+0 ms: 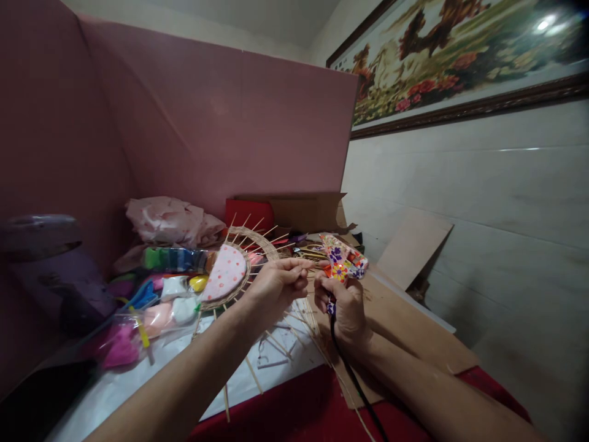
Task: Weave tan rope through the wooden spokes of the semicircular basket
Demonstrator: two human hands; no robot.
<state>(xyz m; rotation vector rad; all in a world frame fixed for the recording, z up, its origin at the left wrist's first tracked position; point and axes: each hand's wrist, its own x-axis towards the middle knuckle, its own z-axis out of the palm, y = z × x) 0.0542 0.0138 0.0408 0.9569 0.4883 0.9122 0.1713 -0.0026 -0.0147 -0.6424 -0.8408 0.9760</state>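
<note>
My right hand (343,307) is wrapped around the handle of a flower-patterned hot glue gun (340,261), and its black cord hangs down past my wrist. Close to the front of the glue gun is my left hand (283,282), its index finger stretched toward the tip and its other fingers curled in with the thumb. Whatever those fingers pinch is too small to make out. Behind my left forearm lies a round woven piece (253,236) with thin sticks poking out all round. A half-circle of white cloth with pink dots (226,273) covers part of it.
Bags of coloured clay (177,294) lie at the left, with a crumpled pink dotted cloth (172,220) behind them. Brown cardboard (414,334) covers the right side of the red table. Loose sticks (251,374) lie on white paper. Pink panels and a tiled wall enclose the table.
</note>
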